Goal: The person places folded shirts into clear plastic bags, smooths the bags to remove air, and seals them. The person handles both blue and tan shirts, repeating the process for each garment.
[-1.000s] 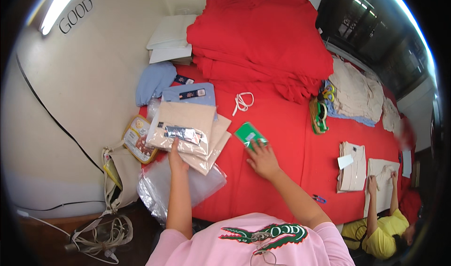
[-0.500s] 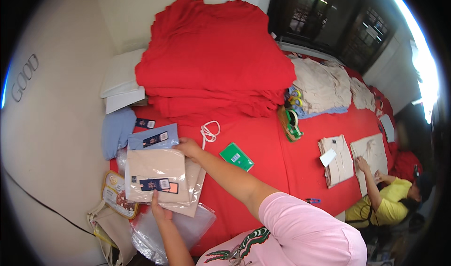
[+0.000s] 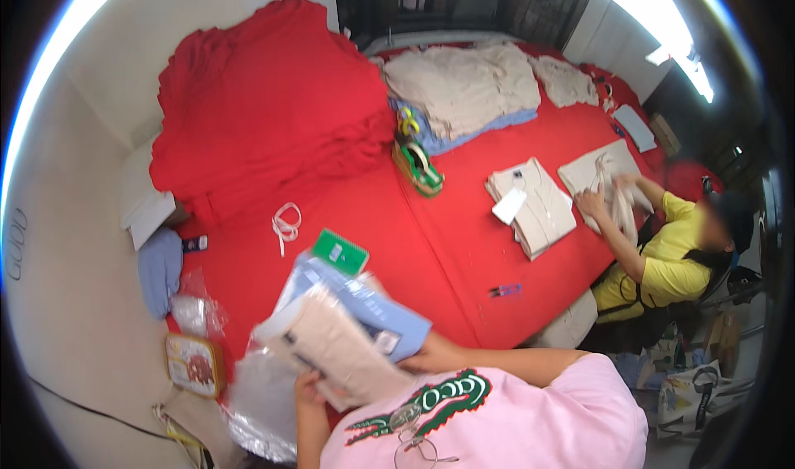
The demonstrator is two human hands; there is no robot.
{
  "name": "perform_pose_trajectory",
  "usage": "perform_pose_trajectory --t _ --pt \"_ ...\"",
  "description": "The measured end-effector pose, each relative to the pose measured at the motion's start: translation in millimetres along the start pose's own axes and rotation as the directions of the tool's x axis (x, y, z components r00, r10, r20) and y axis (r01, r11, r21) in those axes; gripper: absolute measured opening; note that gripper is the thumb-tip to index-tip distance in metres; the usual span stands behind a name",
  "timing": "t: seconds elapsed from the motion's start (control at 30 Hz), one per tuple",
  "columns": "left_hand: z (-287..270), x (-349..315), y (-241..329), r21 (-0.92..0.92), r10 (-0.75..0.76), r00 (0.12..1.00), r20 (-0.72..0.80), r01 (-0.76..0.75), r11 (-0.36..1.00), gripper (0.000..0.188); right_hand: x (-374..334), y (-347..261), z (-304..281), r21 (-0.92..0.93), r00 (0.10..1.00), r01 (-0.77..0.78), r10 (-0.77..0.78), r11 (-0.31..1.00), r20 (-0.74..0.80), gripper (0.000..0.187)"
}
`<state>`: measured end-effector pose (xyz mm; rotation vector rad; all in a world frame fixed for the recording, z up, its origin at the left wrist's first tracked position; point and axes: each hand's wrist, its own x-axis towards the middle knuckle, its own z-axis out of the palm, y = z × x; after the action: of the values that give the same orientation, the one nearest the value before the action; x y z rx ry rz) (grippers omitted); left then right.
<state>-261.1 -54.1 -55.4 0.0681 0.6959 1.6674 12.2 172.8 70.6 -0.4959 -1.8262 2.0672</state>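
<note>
Close to my body I hold a stack of folded garments in clear plastic bags. A beige bagged garment (image 3: 327,336) lies on top, tilted, with a dark tag showing on it. Beneath and beside it, a light blue bagged garment (image 3: 377,307) sticks out to the right. My left hand (image 3: 309,389) grips the beige one's near left edge, fingers closed. My right hand (image 3: 429,355) is closed around the right end of the stack, partly hidden by it. Left of the stack lie loose clear plastic bags (image 3: 261,399). A green notebook (image 3: 340,252) touches the far side.
A big red fabric pile (image 3: 273,113) stands at far left. Beyond the middle are a green tape dispenser (image 3: 421,171) and beige garments (image 3: 464,88). At right a co-worker in yellow (image 3: 672,258) handles beige cloth. Blue thread snips (image 3: 505,290) and a rectangular tub (image 3: 193,364) lie nearer.
The bagged stack has been lifted off the left of the table and brought right, toward my body. Both hands moved with it. The view has swung to the right.
</note>
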Motion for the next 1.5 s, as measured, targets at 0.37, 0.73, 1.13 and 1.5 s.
perform_pose_trajectory --t 0.37,0.73,1.13,1.5 --pt "110.6 98.2 -52.1 0.541 -0.186 0.967 -0.176 0.253 0.802 0.065 -154.6 70.4 -86.4 -0.643 0.746 -0.474 0.662 0.602 0.07 0.025" --pt "131.1 104.1 -61.0 0.488 -0.168 0.936 -0.309 0.308 0.817 0.061 -78.6 64.0 -136.0 0.136 0.657 -0.553 0.531 0.822 -0.535 0.08" --pt "82.8 45.4 -110.7 0.293 -0.267 0.943 -0.199 0.317 0.902 0.055 -119.4 67.8 -54.2 0.168 0.803 -0.236 0.289 0.957 -0.521 0.106" --pt "418.8 -21.4 -251.7 0.718 -0.629 0.774 0.076 0.395 0.573 0.062 -421.6 -79.3 -93.2 0.565 0.772 0.259 0.183 0.783 -0.608 0.085"
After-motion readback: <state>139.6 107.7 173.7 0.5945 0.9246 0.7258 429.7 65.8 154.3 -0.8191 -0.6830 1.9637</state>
